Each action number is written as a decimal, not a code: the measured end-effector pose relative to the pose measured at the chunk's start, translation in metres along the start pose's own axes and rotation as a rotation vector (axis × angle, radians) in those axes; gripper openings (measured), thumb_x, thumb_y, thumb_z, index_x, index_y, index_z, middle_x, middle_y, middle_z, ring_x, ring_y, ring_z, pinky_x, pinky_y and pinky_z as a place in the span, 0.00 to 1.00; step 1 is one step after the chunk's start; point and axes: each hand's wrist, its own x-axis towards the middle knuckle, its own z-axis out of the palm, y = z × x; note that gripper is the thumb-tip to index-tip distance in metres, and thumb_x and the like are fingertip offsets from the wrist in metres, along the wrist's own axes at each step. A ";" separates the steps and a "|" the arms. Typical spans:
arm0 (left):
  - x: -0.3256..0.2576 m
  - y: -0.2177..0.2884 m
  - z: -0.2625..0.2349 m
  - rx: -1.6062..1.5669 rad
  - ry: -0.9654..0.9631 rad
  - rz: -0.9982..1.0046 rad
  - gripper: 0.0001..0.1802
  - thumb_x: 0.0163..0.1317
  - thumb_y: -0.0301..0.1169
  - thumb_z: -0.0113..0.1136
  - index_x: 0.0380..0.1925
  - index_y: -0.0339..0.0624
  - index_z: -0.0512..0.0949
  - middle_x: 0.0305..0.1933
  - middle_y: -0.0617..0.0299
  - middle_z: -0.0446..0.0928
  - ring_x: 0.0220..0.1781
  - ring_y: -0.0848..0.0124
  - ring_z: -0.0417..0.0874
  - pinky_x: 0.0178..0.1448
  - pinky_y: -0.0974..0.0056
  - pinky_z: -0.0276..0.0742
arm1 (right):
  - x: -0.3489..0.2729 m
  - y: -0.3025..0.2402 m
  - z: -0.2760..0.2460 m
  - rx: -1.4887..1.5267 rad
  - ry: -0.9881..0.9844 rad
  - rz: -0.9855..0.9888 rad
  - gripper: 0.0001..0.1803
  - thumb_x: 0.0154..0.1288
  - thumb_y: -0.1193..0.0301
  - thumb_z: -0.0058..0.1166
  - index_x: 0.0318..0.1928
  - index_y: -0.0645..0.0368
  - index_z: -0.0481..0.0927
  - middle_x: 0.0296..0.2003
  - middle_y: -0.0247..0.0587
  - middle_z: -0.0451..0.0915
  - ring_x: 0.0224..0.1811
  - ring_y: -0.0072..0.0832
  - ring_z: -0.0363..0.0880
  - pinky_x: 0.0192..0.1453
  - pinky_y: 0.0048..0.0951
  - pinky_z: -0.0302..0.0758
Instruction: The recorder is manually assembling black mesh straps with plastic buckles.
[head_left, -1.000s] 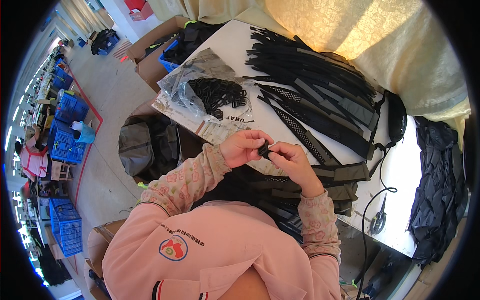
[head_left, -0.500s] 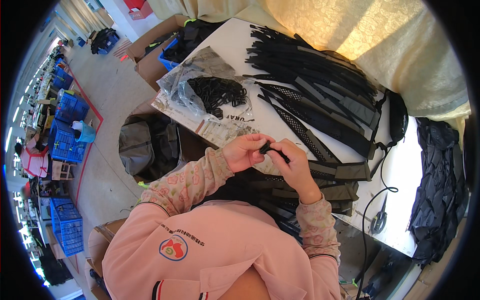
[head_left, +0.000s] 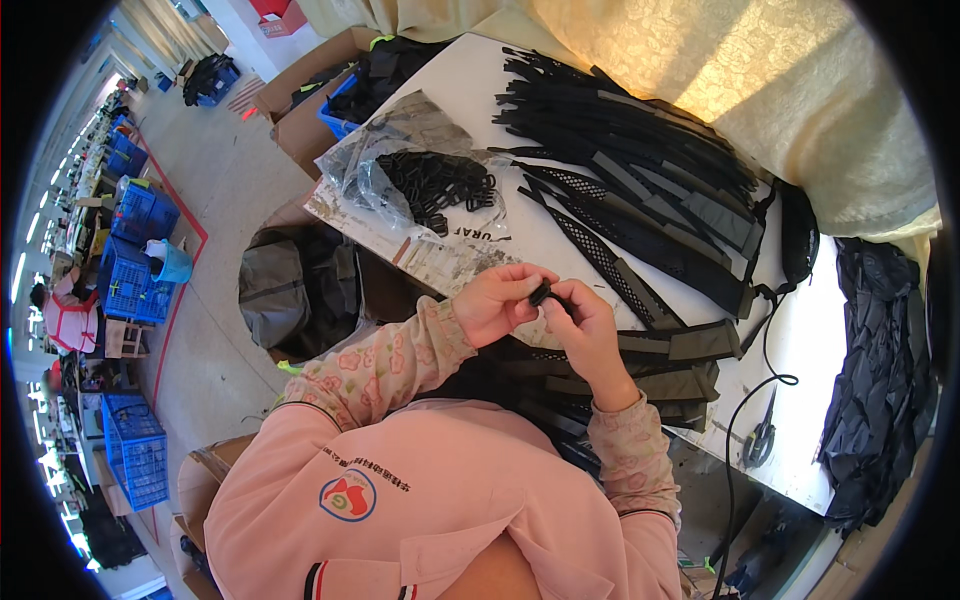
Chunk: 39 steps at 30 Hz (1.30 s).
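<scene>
Over the near edge of the white table [head_left: 425,262], my two hands meet in front of my chest. My left hand [head_left: 497,305] is closed, thumb and fingers pinching a small black plastic buckle [head_left: 540,294]. My right hand [head_left: 590,335] pinches a black strap end [head_left: 564,302] right at the buckle; fingers partly hide whether the strap passes through it. Beyond my left hand lies a clear plastic bag [head_left: 362,165] with many black buckles [head_left: 440,188] spilling from its mouth. Black straps with mesh panels [head_left: 640,215] cover the table beyond my right hand.
Scissors [head_left: 760,440] and a black cord [head_left: 735,470] lie at the right. Black fabric [head_left: 875,380] hangs at the far right. A cardboard box [head_left: 300,135] and blue crate [head_left: 338,118] stand behind the table's left corner. A dark bag [head_left: 300,290] sits left of the table.
Both hands have shifted slightly right with the buckle. The buckle is turned more upright, and the right fingers have closed in over the strap end, so less of it shows.
</scene>
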 end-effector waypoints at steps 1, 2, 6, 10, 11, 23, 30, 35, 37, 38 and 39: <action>0.000 0.000 0.001 0.022 0.011 0.004 0.14 0.66 0.28 0.53 0.49 0.34 0.73 0.34 0.64 0.75 0.26 0.79 0.72 0.37 0.74 0.72 | 0.000 0.000 0.000 0.000 0.000 0.000 0.04 0.62 0.76 0.55 0.35 0.63 0.75 0.26 0.27 0.72 0.27 0.13 0.68 0.31 0.18 0.66; 0.001 0.000 0.001 0.022 0.011 0.004 0.14 0.66 0.28 0.53 0.49 0.34 0.73 0.34 0.64 0.75 0.26 0.79 0.72 0.37 0.74 0.72 | -0.001 -0.001 0.001 -0.044 0.017 -0.046 0.03 0.62 0.76 0.54 0.35 0.63 0.75 0.26 0.27 0.72 0.26 0.13 0.68 0.31 0.18 0.66; 0.003 -0.002 0.002 0.047 0.059 0.013 0.13 0.67 0.28 0.52 0.48 0.34 0.73 0.35 0.63 0.76 0.26 0.78 0.72 0.37 0.74 0.73 | 0.000 -0.002 0.009 -0.588 0.223 -0.440 0.04 0.61 0.78 0.54 0.36 0.64 0.74 0.28 0.32 0.75 0.28 0.15 0.69 0.33 0.21 0.69; 0.000 -0.001 0.007 0.113 0.041 0.055 0.12 0.68 0.29 0.51 0.48 0.35 0.74 0.36 0.63 0.75 0.29 0.78 0.73 0.37 0.75 0.73 | -0.001 -0.002 0.012 -0.517 0.268 -0.412 0.04 0.62 0.78 0.54 0.35 0.64 0.73 0.29 0.31 0.75 0.27 0.15 0.69 0.32 0.19 0.69; 0.000 -0.001 0.007 0.113 0.042 0.056 0.12 0.68 0.29 0.51 0.48 0.35 0.74 0.36 0.63 0.75 0.29 0.78 0.73 0.37 0.75 0.73 | -0.001 -0.001 0.006 -0.277 0.148 -0.226 0.04 0.62 0.78 0.54 0.36 0.65 0.73 0.29 0.32 0.75 0.27 0.16 0.71 0.33 0.20 0.69; 0.002 0.010 0.014 0.212 0.092 0.047 0.10 0.67 0.27 0.53 0.45 0.35 0.76 0.34 0.64 0.76 0.24 0.78 0.71 0.34 0.73 0.71 | -0.004 -0.014 -0.001 0.174 0.054 0.001 0.05 0.61 0.80 0.55 0.38 0.64 0.78 0.30 0.37 0.80 0.31 0.20 0.78 0.36 0.19 0.72; -0.003 0.012 0.019 0.183 0.110 0.053 0.08 0.64 0.28 0.57 0.41 0.37 0.75 0.33 0.64 0.76 0.25 0.78 0.73 0.33 0.72 0.71 | 0.004 -0.021 -0.010 -0.609 0.020 -0.551 0.13 0.53 0.86 0.55 0.37 0.58 0.81 0.33 0.40 0.79 0.35 0.30 0.78 0.42 0.27 0.75; 0.000 0.003 0.025 0.374 0.163 0.169 0.05 0.63 0.27 0.57 0.37 0.39 0.74 0.33 0.64 0.75 0.26 0.78 0.74 0.33 0.72 0.73 | -0.004 -0.015 0.001 -0.678 0.224 -0.631 0.11 0.53 0.84 0.57 0.37 0.58 0.81 0.33 0.39 0.77 0.31 0.27 0.75 0.40 0.22 0.73; 0.005 -0.001 0.020 0.646 0.117 0.379 0.05 0.63 0.26 0.58 0.36 0.38 0.74 0.33 0.64 0.75 0.28 0.77 0.76 0.34 0.71 0.74 | -0.007 -0.014 0.003 -0.569 0.244 -0.606 0.10 0.52 0.83 0.58 0.36 0.58 0.81 0.31 0.39 0.78 0.31 0.25 0.75 0.37 0.21 0.71; 0.006 -0.001 0.019 0.645 0.115 0.380 0.05 0.63 0.26 0.58 0.36 0.38 0.74 0.33 0.64 0.75 0.28 0.77 0.76 0.34 0.71 0.74 | -0.008 -0.014 0.004 -0.310 0.175 -0.452 0.10 0.53 0.84 0.59 0.36 0.59 0.81 0.30 0.35 0.77 0.30 0.22 0.73 0.36 0.19 0.69; 0.006 -0.001 0.020 0.642 0.133 0.370 0.05 0.62 0.25 0.59 0.35 0.37 0.74 0.33 0.64 0.76 0.28 0.78 0.76 0.33 0.71 0.74 | -0.009 -0.014 0.004 -0.053 0.106 -0.294 0.09 0.53 0.84 0.59 0.36 0.59 0.80 0.29 0.32 0.76 0.29 0.19 0.71 0.34 0.18 0.68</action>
